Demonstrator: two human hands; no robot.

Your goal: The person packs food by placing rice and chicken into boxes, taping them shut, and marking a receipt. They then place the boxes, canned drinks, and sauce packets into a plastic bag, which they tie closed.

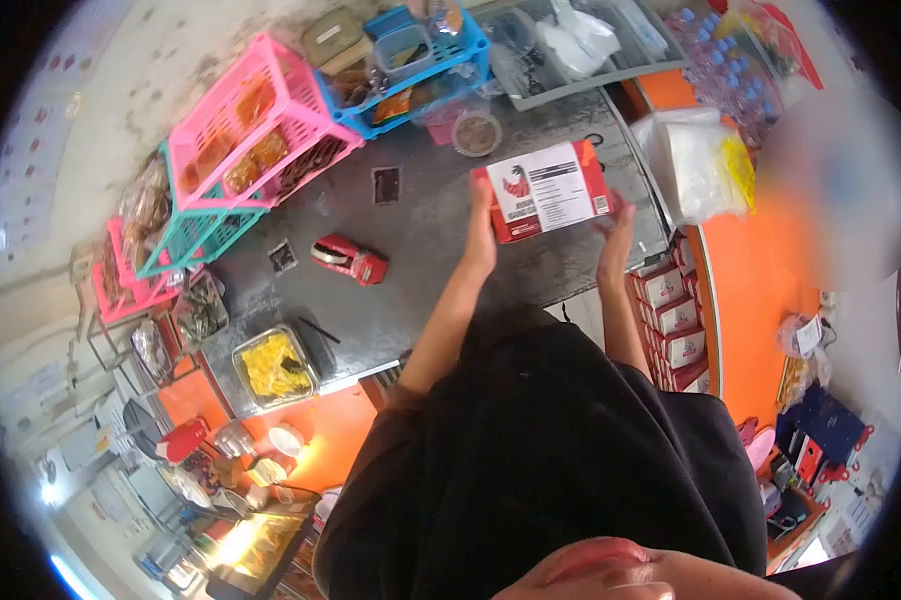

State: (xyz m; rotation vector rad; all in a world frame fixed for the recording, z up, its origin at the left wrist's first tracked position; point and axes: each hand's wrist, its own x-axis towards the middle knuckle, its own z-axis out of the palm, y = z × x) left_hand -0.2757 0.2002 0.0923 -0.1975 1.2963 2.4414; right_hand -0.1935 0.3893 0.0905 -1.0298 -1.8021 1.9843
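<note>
A red and white printed box (pixel 552 192) is held between my two hands above the dark metal table (pixel 420 215). My left hand (pixel 480 228) is pressed along the box's left side. On the right side, my right hand (pixel 613 232) touches the lower corner, its fingers partly hidden and blurred. To the left on the table lies a red tape dispenser (pixel 349 260). A round clear tub (pixel 476 134) stands just behind the box. Near the table's front edge sits a clear container with yellow food (pixel 274 367), a dark utensil inside it.
Pink (pixel 260 125) and blue baskets (pixel 410 75) with packets line the back. A grey divided tray (pixel 580 50) stands behind, with plastic bags (pixel 692 165) to its right. Stacked red and white boxes (pixel 673 320) fill a shelf below. Bottles (pixel 725 65) are at back right.
</note>
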